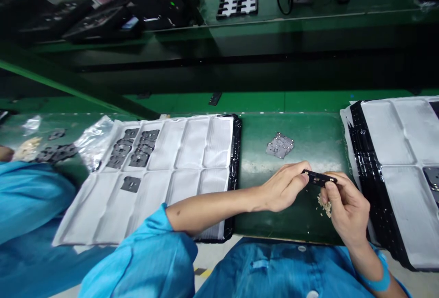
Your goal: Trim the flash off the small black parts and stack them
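Between both hands I hold a small flat black plastic part above the green bench, turned edge-on to me. My left hand pinches its left end between thumb and fingers. Its right end is gripped by my right hand, thumb on the near side. A scatter of tiny beige pieces lies on the bench just under my right hand. Beyond my hands sits a small pile of dark grey flat parts.
To the left, a tray lined with white sheeting has grey parts in some compartments. Another lined tray stands at the right. A co-worker's blue sleeve is at far left, near a clear plastic bag. A raised shelf runs behind.
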Available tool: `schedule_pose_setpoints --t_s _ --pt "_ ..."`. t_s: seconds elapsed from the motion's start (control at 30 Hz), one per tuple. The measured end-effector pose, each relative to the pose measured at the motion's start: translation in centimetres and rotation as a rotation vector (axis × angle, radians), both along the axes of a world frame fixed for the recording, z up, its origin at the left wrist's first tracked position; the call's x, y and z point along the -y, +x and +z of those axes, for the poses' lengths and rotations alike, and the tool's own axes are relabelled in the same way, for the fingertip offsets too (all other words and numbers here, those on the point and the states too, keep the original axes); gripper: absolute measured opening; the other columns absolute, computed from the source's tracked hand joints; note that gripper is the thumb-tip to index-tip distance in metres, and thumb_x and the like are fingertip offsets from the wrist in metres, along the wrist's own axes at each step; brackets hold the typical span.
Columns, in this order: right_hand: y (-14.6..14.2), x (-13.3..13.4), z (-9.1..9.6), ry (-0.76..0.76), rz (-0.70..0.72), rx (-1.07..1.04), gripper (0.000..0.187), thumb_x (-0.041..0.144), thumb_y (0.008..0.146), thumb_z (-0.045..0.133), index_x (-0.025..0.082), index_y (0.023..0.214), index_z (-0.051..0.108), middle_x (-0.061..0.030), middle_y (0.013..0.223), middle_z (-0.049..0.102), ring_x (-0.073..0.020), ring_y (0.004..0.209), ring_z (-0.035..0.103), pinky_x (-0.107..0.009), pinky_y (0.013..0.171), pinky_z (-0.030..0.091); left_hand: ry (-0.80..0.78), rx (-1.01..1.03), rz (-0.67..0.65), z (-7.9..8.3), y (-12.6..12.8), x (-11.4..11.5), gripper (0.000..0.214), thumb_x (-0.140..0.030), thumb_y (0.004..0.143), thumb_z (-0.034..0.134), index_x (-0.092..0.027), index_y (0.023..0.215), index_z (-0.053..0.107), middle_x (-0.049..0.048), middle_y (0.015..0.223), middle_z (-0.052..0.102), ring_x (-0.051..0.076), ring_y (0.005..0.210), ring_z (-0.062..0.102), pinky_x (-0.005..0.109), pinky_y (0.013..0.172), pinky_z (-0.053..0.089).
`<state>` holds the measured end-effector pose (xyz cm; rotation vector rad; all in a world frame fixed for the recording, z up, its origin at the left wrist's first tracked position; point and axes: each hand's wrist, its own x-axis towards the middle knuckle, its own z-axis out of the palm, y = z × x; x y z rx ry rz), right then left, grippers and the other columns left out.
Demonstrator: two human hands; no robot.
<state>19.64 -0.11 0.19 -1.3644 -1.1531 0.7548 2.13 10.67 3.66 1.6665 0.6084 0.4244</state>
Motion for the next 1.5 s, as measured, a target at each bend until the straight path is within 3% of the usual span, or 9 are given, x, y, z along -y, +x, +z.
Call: schedule_pose_setpoints --t_s 0.53,0.77,1.1,1.3,1.4,1.5 --pt "-0.2 0.2 0.0 0.09 0.022 0.132 0.02 0.012 0.105 0.062 0.022 0.116 0.075 -0.0026 0.094 0.066 -0.0125 0.063 0.061 -0.029 0.059 0.052 -0.042 0.023 0.062 -0.7 0.2 0.3 0.032 -0.039 0.11 0.03 -0.023 0.083 0.039 -0.0045 0.07 0.039 0.014 0.063 0.036 0.028 0.061 0.032" --pt "-0.3 0.1 -0.1 0.071 0.031 0.095 0.02 0.013 0.106 0.061 0.022 0.116 0.075 -0.003 0.096 0.066 -0.0121 0.06 0.06 -0.029 0.056 0.051 -0.008 -0.007 0.077 -0.9 0.4 0.2 0.032 -0.04 0.109 0.03 -0.024 0.083 0.038 -0.0047 0.069 0.039 0.014 0.064 0.037 0.029 0.063 0.034" --pt "-0.3 0.3 -0.3 0.002 0.022 0.02 0.014 0.02 0.109 0.06 0.022 0.111 0.073 -0.0005 0.089 0.063 -0.0109 0.059 0.059 -0.027 0.057 0.05 0.059 -0.041 0.037 -1.0 0.4 0.0 0.017 -0.025 0.1 0.037 -0.024 0.083 0.037 -0.0047 0.07 0.04 0.015 0.065 0.038 0.031 0.065 0.033" --pt "-0.1 0.0 0.4 -0.055 -0.014 -0.031 0.013 0.026 0.109 0.061 0.021 0.106 0.073 0.0008 0.082 0.061 -0.0108 0.057 0.057 -0.026 0.055 0.049 0.043 -0.059 -0.097 0.1 -0.3 -0.9 0.007 -0.017 0.094 0.044 -0.023 0.091 0.041 -0.0031 0.08 0.048 0.016 0.073 0.047 0.03 0.07 0.039" --pt "0.0 -0.2 0.6 -0.09 -0.023 -0.042 0.015 0.03 0.109 0.062 0.021 0.107 0.073 0.0001 0.083 0.063 -0.0113 0.057 0.057 -0.026 0.054 0.048 0.023 -0.075 -0.105 0.5 -0.4 -1.1 0.005 -0.019 0.097 0.043 -0.022 0.093 0.046 -0.0011 0.084 0.055 0.016 0.077 0.053 0.03 0.073 0.043" --pt "0.2 -0.4 0.7 -0.108 -0.006 -0.03 0.015 0.032 0.108 0.063 0.022 0.11 0.074 -0.0002 0.084 0.065 -0.0121 0.059 0.058 -0.025 0.054 0.049 -0.008 -0.053 -0.054 0.3 -0.2 -0.9 0.019 -0.026 0.107 0.036 -0.021 0.094 0.049 -0.0014 0.077 0.056 0.016 0.07 0.054 0.03 0.07 0.044"
